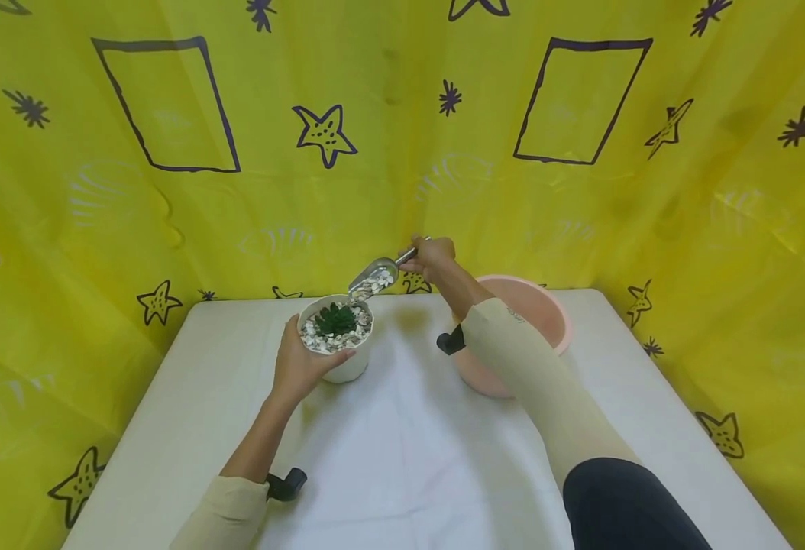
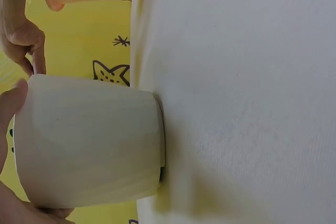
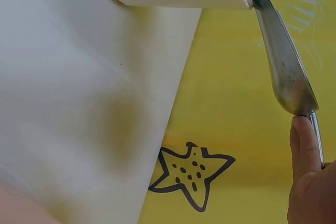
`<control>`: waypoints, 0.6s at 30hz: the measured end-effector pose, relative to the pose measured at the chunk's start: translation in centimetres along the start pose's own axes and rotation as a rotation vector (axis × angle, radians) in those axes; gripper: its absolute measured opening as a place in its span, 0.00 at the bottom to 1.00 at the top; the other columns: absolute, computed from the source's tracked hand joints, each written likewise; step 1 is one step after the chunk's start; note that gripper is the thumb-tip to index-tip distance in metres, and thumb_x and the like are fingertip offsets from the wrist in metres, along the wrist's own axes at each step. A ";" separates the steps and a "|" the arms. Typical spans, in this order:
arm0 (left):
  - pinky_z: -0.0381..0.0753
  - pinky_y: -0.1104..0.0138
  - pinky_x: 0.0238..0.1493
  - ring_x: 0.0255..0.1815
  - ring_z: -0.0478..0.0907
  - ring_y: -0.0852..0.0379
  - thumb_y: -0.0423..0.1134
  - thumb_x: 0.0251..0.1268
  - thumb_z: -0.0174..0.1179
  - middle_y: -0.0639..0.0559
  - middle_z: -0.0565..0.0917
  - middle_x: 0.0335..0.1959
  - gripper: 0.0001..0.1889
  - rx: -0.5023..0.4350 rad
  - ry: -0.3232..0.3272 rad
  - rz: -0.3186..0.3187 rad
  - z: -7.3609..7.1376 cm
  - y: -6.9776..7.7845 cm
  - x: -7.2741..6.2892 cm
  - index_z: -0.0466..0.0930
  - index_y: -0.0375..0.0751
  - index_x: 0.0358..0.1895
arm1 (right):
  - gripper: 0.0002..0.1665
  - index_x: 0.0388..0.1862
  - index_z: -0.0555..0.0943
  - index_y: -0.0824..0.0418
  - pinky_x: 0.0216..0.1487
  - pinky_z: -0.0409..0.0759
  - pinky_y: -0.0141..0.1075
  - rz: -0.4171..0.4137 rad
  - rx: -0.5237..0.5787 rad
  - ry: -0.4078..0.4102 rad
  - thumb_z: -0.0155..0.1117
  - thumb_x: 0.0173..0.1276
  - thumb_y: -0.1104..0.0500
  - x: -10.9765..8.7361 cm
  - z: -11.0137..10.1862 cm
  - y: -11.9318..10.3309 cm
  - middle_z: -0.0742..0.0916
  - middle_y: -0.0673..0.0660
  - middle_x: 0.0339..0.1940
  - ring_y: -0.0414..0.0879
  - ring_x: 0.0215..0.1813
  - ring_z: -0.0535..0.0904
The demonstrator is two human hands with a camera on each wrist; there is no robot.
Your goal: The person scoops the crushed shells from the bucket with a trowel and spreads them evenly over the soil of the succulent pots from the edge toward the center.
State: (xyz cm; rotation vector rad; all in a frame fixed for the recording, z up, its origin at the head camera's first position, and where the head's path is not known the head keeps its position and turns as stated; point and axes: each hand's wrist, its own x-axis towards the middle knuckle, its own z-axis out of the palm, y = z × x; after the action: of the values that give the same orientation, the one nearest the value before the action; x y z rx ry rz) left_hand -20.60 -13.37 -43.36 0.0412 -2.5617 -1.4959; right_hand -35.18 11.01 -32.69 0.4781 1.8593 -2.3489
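Note:
A white plant pot [image 1: 347, 370] stands left of the table's middle, holding a green succulent [image 1: 336, 319] ringed by pale pebbles [image 1: 316, 338]. My left hand [image 1: 299, 363] grips the pot near its rim, thumb across the front. In the left wrist view the pot [image 2: 89, 140] leans slightly over the table. With my right hand [image 1: 433, 256] I hold a metal scoop [image 3: 286, 66] by its handle. The scoop carries more pebbles [image 1: 375, 283], and its lip is right at the pot's far right rim, tilted down toward it.
A pink basin [image 1: 560, 317] sits at the right back of the table, partly hidden behind my right forearm. White cloth covers the table [image 1: 402, 473]. A yellow patterned curtain [image 1: 389, 198] hangs just behind the back edge and along both sides.

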 end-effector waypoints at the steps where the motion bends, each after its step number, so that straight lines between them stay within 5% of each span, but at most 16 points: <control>1: 0.67 0.40 0.74 0.75 0.65 0.34 0.45 0.50 0.84 0.33 0.66 0.75 0.60 -0.007 -0.010 0.010 -0.1 -0.1 0.1 0.52 0.31 0.81 | 0.17 0.53 0.76 0.73 0.46 0.89 0.40 -0.002 -0.007 0.003 0.56 0.85 0.57 0.0 0.0 0.0 0.86 0.74 0.58 0.63 0.55 0.88; 7: 0.66 0.39 0.74 0.76 0.64 0.33 0.45 0.51 0.82 0.31 0.64 0.76 0.60 -0.010 -0.088 0.054 -0.8 -0.4 0.8 0.51 0.29 0.82 | 0.20 0.57 0.76 0.75 0.43 0.89 0.38 -0.017 -0.024 0.012 0.57 0.85 0.57 0.2 0.2 0.1 0.87 0.73 0.56 0.61 0.51 0.89; 13: 0.61 0.37 0.76 0.80 0.56 0.29 0.47 0.55 0.80 0.27 0.56 0.80 0.63 0.001 -0.184 0.034 -1.4 -0.4 1.1 0.42 0.28 0.84 | 0.21 0.60 0.76 0.75 0.43 0.89 0.38 -0.002 -0.026 0.022 0.57 0.84 0.56 0.1 0.2 0.0 0.87 0.72 0.54 0.61 0.52 0.89; 18: 0.59 0.38 0.77 0.81 0.53 0.30 0.49 0.53 0.81 0.29 0.53 0.82 0.67 -0.015 -0.151 -0.022 -1.1 -0.3 0.6 0.39 0.30 0.84 | 0.21 0.60 0.76 0.74 0.43 0.89 0.38 0.011 -0.024 0.024 0.57 0.84 0.56 0.0 0.3 -0.1 0.87 0.71 0.54 0.60 0.52 0.89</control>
State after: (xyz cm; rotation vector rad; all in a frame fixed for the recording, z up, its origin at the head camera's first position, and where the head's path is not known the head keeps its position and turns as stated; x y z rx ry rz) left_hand -21.04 -14.53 -43.04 -0.0473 -2.6748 -1.5830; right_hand -35.25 10.73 -32.56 0.5154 1.8877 -2.3218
